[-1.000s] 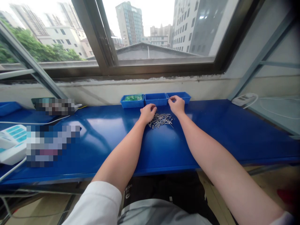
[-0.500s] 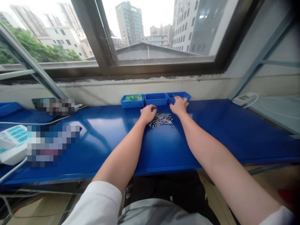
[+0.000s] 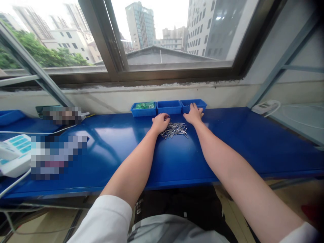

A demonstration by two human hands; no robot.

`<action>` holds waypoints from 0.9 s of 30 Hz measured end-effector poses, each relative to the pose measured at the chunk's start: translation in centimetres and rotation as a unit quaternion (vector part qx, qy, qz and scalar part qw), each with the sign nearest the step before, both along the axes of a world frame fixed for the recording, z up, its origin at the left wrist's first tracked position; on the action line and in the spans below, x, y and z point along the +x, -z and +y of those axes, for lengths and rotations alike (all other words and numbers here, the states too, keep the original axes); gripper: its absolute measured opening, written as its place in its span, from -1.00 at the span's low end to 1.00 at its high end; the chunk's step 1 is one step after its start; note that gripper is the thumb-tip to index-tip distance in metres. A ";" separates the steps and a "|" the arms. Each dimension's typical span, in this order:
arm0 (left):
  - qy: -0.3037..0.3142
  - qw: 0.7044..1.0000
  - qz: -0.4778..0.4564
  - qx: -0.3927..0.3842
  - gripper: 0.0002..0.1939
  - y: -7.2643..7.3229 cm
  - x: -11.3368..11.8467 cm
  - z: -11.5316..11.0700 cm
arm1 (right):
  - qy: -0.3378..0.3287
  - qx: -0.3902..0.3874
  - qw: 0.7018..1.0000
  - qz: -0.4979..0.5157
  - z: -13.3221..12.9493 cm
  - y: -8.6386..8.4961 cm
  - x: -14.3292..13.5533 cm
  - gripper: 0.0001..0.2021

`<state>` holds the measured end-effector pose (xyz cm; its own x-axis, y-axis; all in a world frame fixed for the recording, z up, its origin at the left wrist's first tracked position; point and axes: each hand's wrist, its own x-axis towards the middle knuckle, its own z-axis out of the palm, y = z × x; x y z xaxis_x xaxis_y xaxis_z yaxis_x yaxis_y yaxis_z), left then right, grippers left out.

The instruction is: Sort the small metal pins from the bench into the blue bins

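Metal pieces point(image 3: 176, 131), thin and silvery, lay in a loose pile on a glossy blue desk point(image 3: 174, 165), just beside the person's left hand point(image 3: 160, 124) and nearer the body than the right hand point(image 3: 193, 115). The left hand was closed, its thumb and fingers pinched around a small metal piece point(image 3: 168, 117). The right hand was open, palm down, its fingers spread over the near rim of the right blue bin point(image 3: 204, 105); whether its fingertips touched anything inside could not be told. To the left of that hand stood the middle blue bin point(image 3: 169, 109), and beyond the left hand the left blue bin point(image 3: 136, 112), which held a green packet point(image 3: 145, 105). Well to the left of the left hand sat a white device point(image 3: 17, 162) with teal markings. Beyond both hands rose a wide window point(image 3: 174, 72).
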<state>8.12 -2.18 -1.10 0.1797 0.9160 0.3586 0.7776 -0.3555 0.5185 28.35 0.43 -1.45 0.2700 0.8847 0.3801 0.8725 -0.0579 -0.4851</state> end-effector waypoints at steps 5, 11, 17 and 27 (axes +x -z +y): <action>-0.001 1.000 0.001 -0.001 -0.73 0.0 0.0 0.0 | 0.009 -0.017 1.000 0.013 0.4 0.3 0.1 -0.21; 0.003 1.000 -0.001 0.005 -0.74 0.0 0.0 -0.1 | -0.045 0.071 0.996 0.009 -0.4 -0.4 -1.1 -0.53; -0.001 1.000 0.010 0.005 -0.74 -0.2 0.1 -0.1 | -0.276 0.005 0.961 -0.032 -1.4 -0.7 -2.4 -0.58; 0.001 1.000 0.011 0.006 -0.75 0.0 0.1 0.0 | -0.391 -0.073 0.917 -0.025 -2.0 -1.3 -3.3 -0.75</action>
